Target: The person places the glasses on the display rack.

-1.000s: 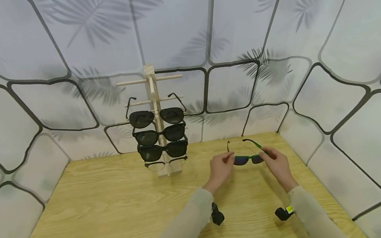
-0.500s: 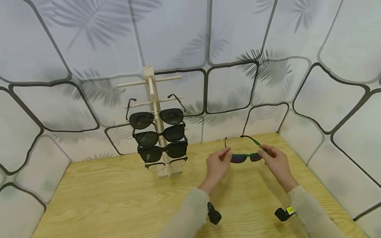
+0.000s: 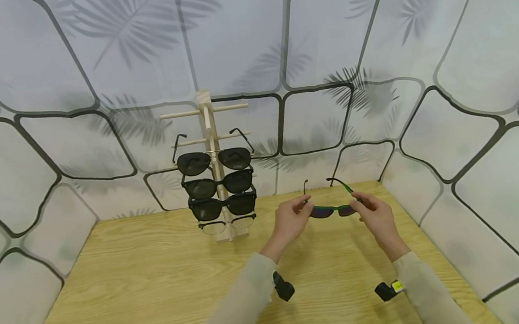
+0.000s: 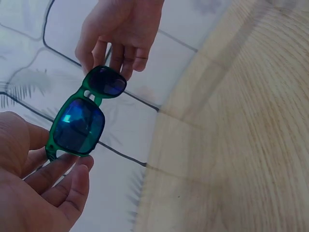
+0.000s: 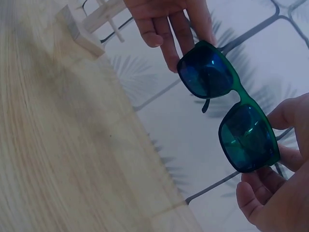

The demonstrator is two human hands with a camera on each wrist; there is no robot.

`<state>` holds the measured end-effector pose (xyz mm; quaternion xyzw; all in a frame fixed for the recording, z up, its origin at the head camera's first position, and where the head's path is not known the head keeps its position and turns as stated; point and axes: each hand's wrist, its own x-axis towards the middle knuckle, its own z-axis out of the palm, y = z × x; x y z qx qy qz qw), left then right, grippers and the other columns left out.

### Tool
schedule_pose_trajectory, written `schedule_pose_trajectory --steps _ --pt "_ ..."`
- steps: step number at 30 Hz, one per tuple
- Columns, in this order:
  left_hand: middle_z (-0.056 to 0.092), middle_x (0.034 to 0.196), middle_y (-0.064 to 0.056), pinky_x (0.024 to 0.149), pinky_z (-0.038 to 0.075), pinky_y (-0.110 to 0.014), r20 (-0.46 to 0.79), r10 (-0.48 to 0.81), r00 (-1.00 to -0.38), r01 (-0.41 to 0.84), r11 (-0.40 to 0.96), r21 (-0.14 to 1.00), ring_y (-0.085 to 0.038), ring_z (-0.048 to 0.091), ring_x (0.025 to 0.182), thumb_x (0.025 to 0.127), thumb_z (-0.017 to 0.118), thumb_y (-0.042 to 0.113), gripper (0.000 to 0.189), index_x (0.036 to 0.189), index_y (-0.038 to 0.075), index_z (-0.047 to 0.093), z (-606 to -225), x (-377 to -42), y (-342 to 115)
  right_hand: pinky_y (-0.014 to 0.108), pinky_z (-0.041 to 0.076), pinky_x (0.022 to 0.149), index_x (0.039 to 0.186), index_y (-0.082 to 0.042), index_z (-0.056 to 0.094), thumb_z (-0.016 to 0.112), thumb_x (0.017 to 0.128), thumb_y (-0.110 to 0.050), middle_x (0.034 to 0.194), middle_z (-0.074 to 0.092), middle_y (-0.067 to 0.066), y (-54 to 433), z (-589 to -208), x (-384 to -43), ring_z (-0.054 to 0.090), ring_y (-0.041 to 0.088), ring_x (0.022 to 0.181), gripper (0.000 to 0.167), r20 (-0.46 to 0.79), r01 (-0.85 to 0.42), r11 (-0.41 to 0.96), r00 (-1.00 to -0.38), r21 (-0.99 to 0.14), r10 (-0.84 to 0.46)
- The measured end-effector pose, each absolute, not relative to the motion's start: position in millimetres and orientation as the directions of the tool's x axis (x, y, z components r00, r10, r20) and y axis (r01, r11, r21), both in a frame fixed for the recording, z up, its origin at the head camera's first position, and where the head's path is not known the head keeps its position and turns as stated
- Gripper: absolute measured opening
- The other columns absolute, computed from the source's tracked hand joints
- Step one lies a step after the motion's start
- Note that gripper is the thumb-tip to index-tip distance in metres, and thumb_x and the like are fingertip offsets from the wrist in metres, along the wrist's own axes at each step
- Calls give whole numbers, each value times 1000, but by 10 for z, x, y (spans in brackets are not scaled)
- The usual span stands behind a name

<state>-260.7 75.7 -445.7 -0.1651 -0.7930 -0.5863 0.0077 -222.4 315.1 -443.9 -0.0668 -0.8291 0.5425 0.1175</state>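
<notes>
Green-framed sunglasses with dark bluish lenses hang in the air above the right part of the table, temples unfolded and pointing away. My left hand pinches the frame's left end between thumb and fingers. At the other end, my right hand pinches near the hinge. Both wrist views show the mirrored lenses facing back, with a hand at each side of the frame. To the left stands a wooden glasses rack, apart from both hands.
On the rack hang dark sunglasses in several rows, with clear-lensed glasses lowest. Its upper pegs stick out bare. Patterned cloth walls enclose the wooden table at the back and sides.
Both hands still hold the green sunglasses. These have risen slightly and drifted a little left, towards the rack; my left hand and forearm moved left with them.
</notes>
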Motion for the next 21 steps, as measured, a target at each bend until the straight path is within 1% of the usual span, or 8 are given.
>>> schedule_pose_trajectory --steps 3,5,6,8,10,13,16,21 --pt "79 120 -10 83 63 -40 221 250 -943 287 273 918 -30 76 108 108 64 30 34 138 17 72 -4384 -2595 722 18 53 78 151 -8 57 63 106 -39 121 65 -15 3120 -4362 -2209 58 -9 97 54 129 -24 405 -964 -914 232" --pt "79 119 -10 85 62 -42 243 252 -937 312 286 906 -29 76 107 107 64 31 35 137 16 73 -4336 -2592 699 18 53 78 151 -9 58 64 106 -40 122 64 -15 3099 -4303 -2195 58 -8 97 54 138 -34 404 -963 -914 232" --pt "80 118 -10 85 62 -41 255 253 -933 326 295 898 -29 76 105 107 63 31 35 138 16 72 -4311 -2590 688 18 53 78 150 -9 58 64 106 -41 122 63 -17 3088 -4275 -2189 58 -8 98 54 143 -39 403 -962 -914 232" --pt "80 115 -10 81 61 -39 277 257 -926 349 295 890 -28 76 99 107 64 31 35 138 16 72 -4259 -2587 664 18 53 78 149 -10 59 65 106 -41 118 64 -21 3066 -4223 -2178 59 -6 97 54 152 -48 398 -960 -916 236" --pt "81 113 -8 78 60 -36 295 257 -920 365 290 885 -26 76 96 107 64 30 36 139 16 72 -4215 -2590 640 18 53 77 149 -9 60 65 106 -38 113 62 -27 3044 -4179 -2173 59 -5 97 52 161 -57 391 -958 -919 237" --pt "81 112 -7 77 59 -34 302 258 -918 369 269 890 -24 76 94 107 64 29 36 141 17 70 -4154 -2591 604 18 53 76 147 -8 61 66 106 -35 106 63 -32 3011 -4126 -2171 60 -4 95 50 179 -76 383 -954 -920 241" --pt "80 114 -6 83 60 -35 308 261 -915 375 265 889 -22 75 97 107 64 30 37 141 18 70 -4101 -2590 571 18 53 74 144 -6 63 68 105 -35 105 63 -32 2982 -4077 -2167 60 -4 93 49 204 -101 371 -947 -923 249" --pt "80 115 -6 82 60 -36 309 266 -913 379 273 884 -22 74 98 107 65 30 37 142 18 69 -4014 -2574 523 17 53 72 143 -4 63 68 104 -33 109 64 -28 2936 -4003 -2147 60 -4 93 48 230 -131 355 -940 -926 254"
